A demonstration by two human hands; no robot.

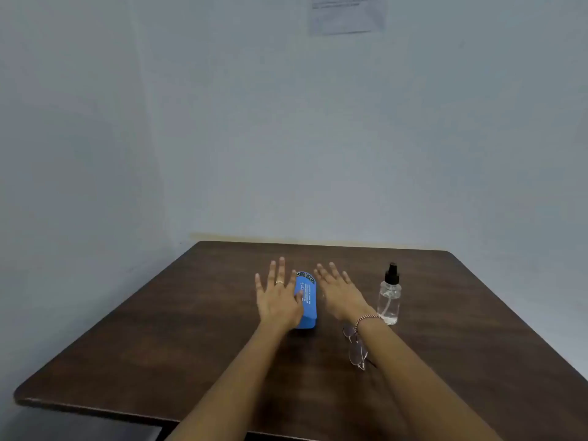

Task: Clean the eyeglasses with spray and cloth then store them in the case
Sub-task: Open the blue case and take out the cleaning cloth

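This is looking like a plain office or study room, though which one is not showing clearly. A dark wood-grain table (159, 329) is sitting in a corner of bare pale walls (222, 122), and a printed sheet (348, 14) is hanging high up, its text too blurred to read.

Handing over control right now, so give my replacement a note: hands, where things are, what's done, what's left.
Left hand open, thumb at the edge of the blue case. Right hand open, holding nothing.
Case shut on the table between them; eyeglasses lie by the right wrist; spray bottle upright further right. No cloth in view.
Done: nothing evident. Left: spray, wipe, store.
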